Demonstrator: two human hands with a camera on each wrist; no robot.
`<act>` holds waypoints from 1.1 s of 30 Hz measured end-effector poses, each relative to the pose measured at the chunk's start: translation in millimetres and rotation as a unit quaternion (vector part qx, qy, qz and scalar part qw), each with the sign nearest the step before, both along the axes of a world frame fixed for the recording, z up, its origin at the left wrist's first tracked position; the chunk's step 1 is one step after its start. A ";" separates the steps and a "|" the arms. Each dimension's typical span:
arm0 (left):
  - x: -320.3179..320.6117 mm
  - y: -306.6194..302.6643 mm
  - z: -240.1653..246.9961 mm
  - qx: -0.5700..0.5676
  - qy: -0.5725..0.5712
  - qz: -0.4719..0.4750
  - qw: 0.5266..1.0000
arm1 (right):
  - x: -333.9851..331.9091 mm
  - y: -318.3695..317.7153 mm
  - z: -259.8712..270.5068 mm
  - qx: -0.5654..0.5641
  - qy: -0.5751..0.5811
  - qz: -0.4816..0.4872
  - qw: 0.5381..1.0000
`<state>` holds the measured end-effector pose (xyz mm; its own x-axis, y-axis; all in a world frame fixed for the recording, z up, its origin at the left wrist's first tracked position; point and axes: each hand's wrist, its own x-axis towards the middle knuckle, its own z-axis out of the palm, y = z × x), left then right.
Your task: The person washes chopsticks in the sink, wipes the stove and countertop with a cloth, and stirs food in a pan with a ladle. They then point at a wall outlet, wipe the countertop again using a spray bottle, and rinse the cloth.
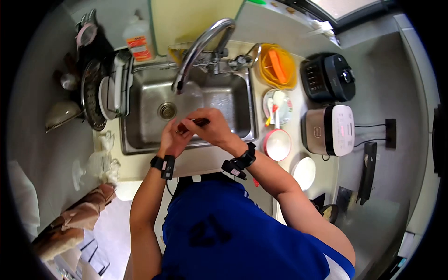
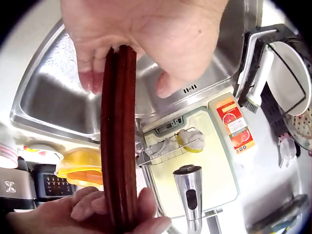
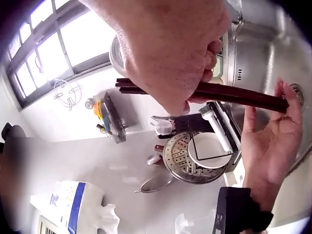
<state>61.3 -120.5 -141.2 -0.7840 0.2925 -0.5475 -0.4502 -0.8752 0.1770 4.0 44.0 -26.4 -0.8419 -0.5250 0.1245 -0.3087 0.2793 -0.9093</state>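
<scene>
Over the near side of the steel sink (image 1: 140,133), my right hand (image 1: 214,127) grips a bundle of dark red-brown chopsticks (image 1: 201,122). In the right wrist view the chopsticks (image 3: 243,95) stick out on both sides of the fist. Their far ends meet the palm side of my left hand (image 3: 270,141), whose fingers and thumb are spread, not wrapped round them. The left wrist view shows the bundle (image 2: 118,136) running from the left hand (image 2: 141,34) down to the right hand's fingers (image 2: 92,204).
A tall faucet (image 1: 205,39) arches over the sink. A dish rack (image 1: 122,84) with plates stands left. On the right counter sit a yellow basin (image 1: 291,70), a red-rimmed bowl (image 1: 277,144), a white plate (image 1: 304,173) and two cookers (image 1: 329,130). A cutting board (image 2: 209,161) leans behind.
</scene>
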 end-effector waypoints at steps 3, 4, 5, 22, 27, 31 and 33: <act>-1.6 1.5 2.5 0.017 -0.001 0.001 1.000 | -2.9 11.7 8.8 0.007 0.006 -0.018 1.000; -2.4 1.9 4.5 0.023 0.000 0.003 1.000 | -3.8 15.0 14.5 0.004 0.010 -0.025 1.000; -3.9 1.4 3.8 0.018 -0.010 -0.013 1.000 | -4.6 21.1 22.9 -0.007 0.025 -0.043 0.999; 10.0 -11.4 -32.8 -0.084 -0.070 -0.086 0.990 | -48.8 198.7 69.4 -0.006 0.185 -0.309 0.933; 7.9 -7.3 -26.9 -0.100 -0.089 -0.089 0.987 | -71.1 202.0 54.0 0.058 0.329 -0.261 0.906; 10.4 -7.5 -30.8 -0.112 -0.092 -0.088 0.986 | -88.3 195.8 47.6 0.227 0.407 -0.192 0.864; 13.1 -8.5 -29.9 -0.116 -0.094 -0.081 0.985 | -99.4 197.0 36.7 0.281 0.435 -0.155 0.841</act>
